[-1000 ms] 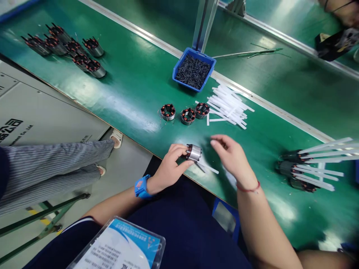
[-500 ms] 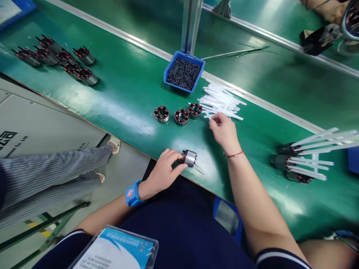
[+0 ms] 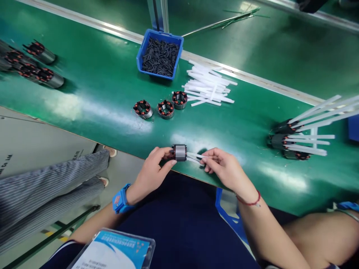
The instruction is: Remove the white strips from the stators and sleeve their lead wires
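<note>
Near the table's front edge, my left hand [image 3: 156,166] grips a motor stator [image 3: 180,152], a short metal ring with copper windings, lying on its side. White strips stick out of its right end. My right hand [image 3: 221,166] pinches a white strip [image 3: 196,155] at that end; whether the strip's tip is inside the stator I cannot tell. Beyond my hands, three bare stators [image 3: 165,109] rest on the green table, beside a loose pile of white strips [image 3: 209,84].
A blue bin [image 3: 141,56] full of small black pieces stands by a metal post [image 3: 158,16]. More stators [image 3: 42,76] are grouped at the left. At the right, stators [image 3: 277,141] hold long white strips. Another person's striped trousers [image 3: 56,194] show at lower left.
My right hand has come from the strip pile down to the stator, with a white strip in its fingers. The stator stays in my left hand. The whole view has shifted.
</note>
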